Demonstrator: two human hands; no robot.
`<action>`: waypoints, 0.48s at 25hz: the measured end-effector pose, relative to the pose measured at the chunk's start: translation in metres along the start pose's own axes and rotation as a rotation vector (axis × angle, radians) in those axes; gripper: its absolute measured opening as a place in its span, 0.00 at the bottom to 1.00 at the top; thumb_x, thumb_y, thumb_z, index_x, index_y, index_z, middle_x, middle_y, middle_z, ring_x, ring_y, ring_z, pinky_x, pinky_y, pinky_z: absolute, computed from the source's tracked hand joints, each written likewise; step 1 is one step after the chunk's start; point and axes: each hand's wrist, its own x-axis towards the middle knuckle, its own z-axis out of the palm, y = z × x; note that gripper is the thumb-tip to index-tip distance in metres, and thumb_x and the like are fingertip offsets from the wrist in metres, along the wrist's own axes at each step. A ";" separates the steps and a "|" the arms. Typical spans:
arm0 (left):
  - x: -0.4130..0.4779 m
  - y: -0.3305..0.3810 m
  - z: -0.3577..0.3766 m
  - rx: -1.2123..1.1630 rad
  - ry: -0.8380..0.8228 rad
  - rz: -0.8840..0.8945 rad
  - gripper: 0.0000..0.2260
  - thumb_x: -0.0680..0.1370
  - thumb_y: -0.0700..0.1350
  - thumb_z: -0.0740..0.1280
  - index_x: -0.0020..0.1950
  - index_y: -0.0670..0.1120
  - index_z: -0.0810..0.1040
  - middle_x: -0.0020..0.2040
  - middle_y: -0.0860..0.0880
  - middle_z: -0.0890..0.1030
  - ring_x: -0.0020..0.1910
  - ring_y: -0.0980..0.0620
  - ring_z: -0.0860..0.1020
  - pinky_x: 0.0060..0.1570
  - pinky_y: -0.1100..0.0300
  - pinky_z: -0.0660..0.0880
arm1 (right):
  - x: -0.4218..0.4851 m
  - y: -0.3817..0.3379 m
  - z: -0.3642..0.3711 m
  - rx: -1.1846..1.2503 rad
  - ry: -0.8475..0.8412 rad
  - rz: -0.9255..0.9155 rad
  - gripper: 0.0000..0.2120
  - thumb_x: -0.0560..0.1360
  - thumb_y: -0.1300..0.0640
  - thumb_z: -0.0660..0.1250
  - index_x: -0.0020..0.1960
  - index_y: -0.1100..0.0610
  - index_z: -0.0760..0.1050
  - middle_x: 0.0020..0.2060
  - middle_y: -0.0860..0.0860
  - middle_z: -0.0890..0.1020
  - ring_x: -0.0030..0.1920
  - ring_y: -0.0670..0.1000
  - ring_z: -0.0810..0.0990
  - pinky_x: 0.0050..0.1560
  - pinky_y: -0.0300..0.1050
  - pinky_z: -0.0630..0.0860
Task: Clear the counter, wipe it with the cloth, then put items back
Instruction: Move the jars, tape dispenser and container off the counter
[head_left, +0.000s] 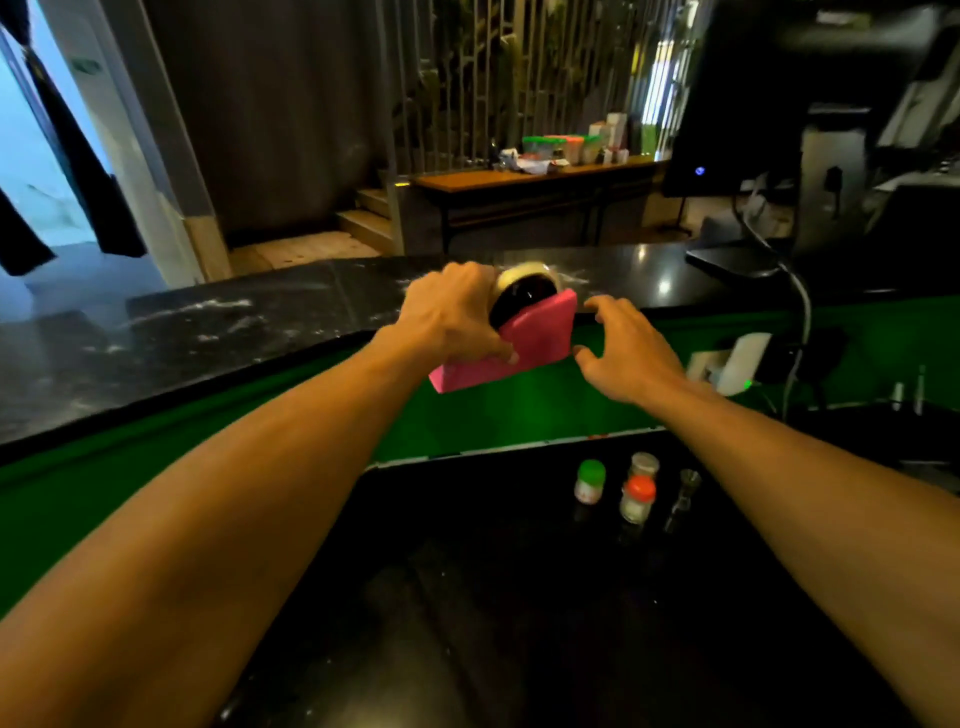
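My left hand (451, 312) grips a folded pink cloth (524, 345) together with a dark round jar with a pale rim (524, 288), held tilted above the near edge of the upper black marble counter (234, 322). The thumb pinches the cloth's lower edge. My right hand (626, 348) hovers just right of the cloth, fingers spread and empty. On the lower black counter (467, 597) stand a green-capped bottle (590, 481), a red-capped bottle (638, 499), a third small jar (644, 464) and a metal jigger (684, 493).
A green panel (156, 457) separates the two counters. At the right stand a dark monitor (737, 104), its cables (800, 312) and a white device (737, 364). A wooden table with containers (545, 179) sits beyond the counter.
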 end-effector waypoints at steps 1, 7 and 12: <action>-0.002 0.010 0.017 -0.003 -0.041 0.017 0.28 0.58 0.63 0.78 0.50 0.51 0.75 0.50 0.48 0.81 0.51 0.44 0.79 0.44 0.54 0.72 | -0.010 0.014 0.000 -0.011 -0.014 0.029 0.26 0.74 0.52 0.69 0.69 0.55 0.65 0.63 0.55 0.71 0.64 0.58 0.72 0.56 0.54 0.74; -0.005 0.034 0.136 0.031 -0.190 0.044 0.29 0.61 0.63 0.75 0.57 0.52 0.74 0.52 0.47 0.81 0.52 0.42 0.79 0.46 0.53 0.73 | -0.045 0.088 0.028 -0.035 -0.113 0.105 0.28 0.76 0.51 0.67 0.72 0.54 0.62 0.65 0.54 0.70 0.66 0.56 0.70 0.59 0.52 0.73; -0.002 0.028 0.232 0.049 -0.334 -0.009 0.30 0.64 0.60 0.75 0.63 0.53 0.71 0.55 0.47 0.81 0.54 0.42 0.79 0.49 0.53 0.74 | -0.049 0.129 0.074 0.011 -0.207 0.109 0.27 0.77 0.53 0.66 0.73 0.53 0.61 0.67 0.53 0.69 0.68 0.55 0.68 0.61 0.54 0.72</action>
